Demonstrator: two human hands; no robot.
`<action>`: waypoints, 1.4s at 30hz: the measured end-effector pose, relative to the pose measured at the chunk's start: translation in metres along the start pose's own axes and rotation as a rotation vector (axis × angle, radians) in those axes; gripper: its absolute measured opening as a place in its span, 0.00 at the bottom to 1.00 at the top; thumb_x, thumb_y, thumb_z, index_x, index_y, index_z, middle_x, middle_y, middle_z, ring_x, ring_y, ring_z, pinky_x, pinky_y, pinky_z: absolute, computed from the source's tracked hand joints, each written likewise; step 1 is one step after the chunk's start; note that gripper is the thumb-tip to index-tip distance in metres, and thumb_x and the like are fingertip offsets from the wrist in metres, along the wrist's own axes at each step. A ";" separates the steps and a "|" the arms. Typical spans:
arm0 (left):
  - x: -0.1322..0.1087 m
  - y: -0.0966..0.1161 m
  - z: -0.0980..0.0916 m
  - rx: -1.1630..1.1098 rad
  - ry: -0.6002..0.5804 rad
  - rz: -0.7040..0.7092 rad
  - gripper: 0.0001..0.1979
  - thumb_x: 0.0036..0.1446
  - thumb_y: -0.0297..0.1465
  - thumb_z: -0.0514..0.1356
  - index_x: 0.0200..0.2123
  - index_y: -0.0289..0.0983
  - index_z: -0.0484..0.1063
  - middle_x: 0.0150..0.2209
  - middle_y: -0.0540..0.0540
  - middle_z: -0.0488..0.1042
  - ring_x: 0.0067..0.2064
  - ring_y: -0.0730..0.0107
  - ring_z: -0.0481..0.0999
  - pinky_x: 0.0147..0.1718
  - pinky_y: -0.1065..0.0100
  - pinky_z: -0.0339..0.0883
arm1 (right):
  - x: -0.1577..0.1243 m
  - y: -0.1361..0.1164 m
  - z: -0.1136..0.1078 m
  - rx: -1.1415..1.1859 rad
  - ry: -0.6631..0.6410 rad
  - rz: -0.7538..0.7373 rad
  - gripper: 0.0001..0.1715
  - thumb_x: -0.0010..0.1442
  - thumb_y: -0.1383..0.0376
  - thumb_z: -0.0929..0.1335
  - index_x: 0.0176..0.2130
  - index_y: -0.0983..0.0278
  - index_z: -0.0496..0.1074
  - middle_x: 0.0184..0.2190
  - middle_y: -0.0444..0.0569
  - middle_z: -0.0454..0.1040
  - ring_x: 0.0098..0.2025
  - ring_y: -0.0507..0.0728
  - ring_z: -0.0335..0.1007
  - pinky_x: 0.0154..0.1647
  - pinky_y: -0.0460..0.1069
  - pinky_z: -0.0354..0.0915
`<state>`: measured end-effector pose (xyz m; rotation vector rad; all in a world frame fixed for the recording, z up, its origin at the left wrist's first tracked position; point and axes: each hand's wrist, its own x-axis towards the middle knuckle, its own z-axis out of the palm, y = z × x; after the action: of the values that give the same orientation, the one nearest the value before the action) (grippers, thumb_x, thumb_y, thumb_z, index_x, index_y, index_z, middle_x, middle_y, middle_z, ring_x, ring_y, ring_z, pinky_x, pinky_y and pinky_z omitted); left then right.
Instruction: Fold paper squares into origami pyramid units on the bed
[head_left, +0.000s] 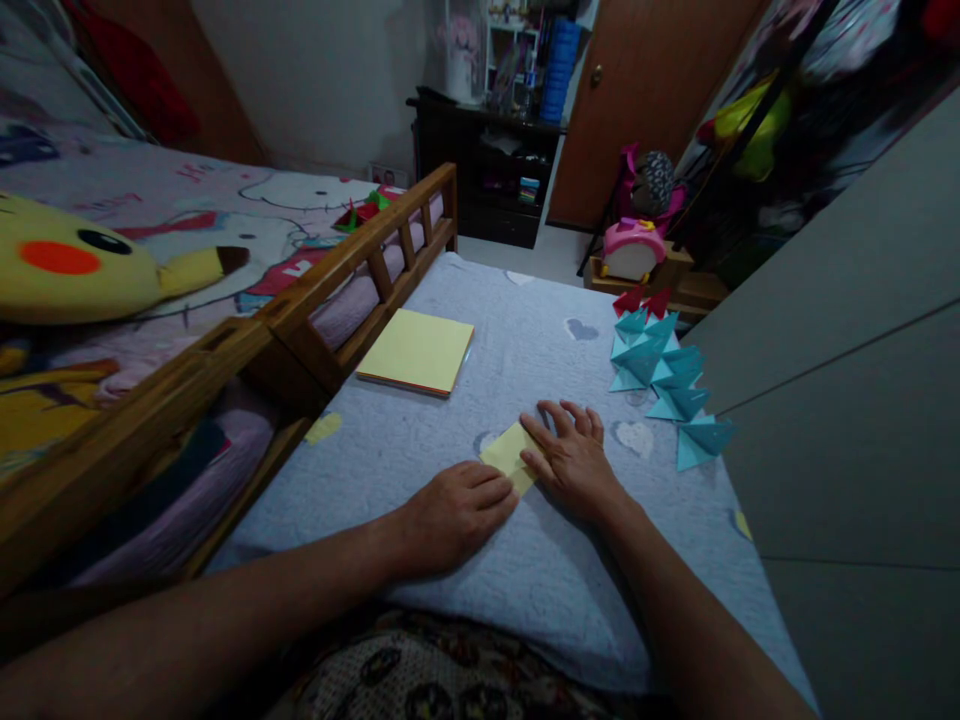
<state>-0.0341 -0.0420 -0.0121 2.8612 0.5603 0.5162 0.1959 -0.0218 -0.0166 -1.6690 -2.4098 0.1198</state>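
Note:
A small folded piece of yellow paper [504,451] lies on the light blue sheet in front of me. At its lower left edge, my left hand [457,510] has its fingers drawn together and closed on the paper. My right hand [574,460] rests over the right side, thumb and index finger touching the paper, the other fingers spread apart on the sheet. Both hands partly cover the folds. Further off to the left sits a stack of square paper [418,350], yellow on top. Several folded blue paper shapes [637,355] stand in a group at the right.
Red folded paper [641,301] stands behind the blue shapes. A wooden bed rail [360,260] runs along the left, with a yellow plush toy [67,260] beyond it. The pale cabinet [855,400] borders the right side. A dark shelf unit [480,175] stands at the back.

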 end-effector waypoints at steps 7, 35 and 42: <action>-0.003 -0.014 0.000 -0.137 0.262 -0.456 0.22 0.61 0.38 0.63 0.55 0.36 0.64 0.54 0.38 0.69 0.57 0.50 0.66 0.57 0.47 0.61 | -0.006 0.001 -0.008 0.160 0.039 0.019 0.24 0.62 0.51 0.67 0.51 0.63 0.70 0.55 0.58 0.68 0.58 0.68 0.58 0.61 0.64 0.52; 0.074 -0.040 -0.017 -0.838 0.398 -0.594 0.09 0.54 0.30 0.61 0.40 0.39 0.68 0.40 0.48 0.72 0.42 0.66 0.74 0.39 0.67 0.69 | -0.004 0.009 0.002 1.081 0.301 0.283 0.09 0.61 0.57 0.67 0.37 0.60 0.69 0.32 0.45 0.73 0.32 0.55 0.70 0.34 0.49 0.67; 0.071 -0.055 -0.001 -0.937 0.249 -0.636 0.19 0.51 0.34 0.68 0.47 0.39 0.71 0.22 0.58 0.62 0.22 0.76 0.60 0.21 0.74 0.52 | -0.007 0.013 -0.027 0.819 0.330 0.232 0.09 0.63 0.59 0.67 0.34 0.60 0.72 0.27 0.43 0.70 0.27 0.53 0.65 0.29 0.48 0.61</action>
<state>0.0090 0.0361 -0.0034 1.6414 0.9079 0.7505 0.2161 -0.0245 0.0059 -1.4012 -1.5810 0.6976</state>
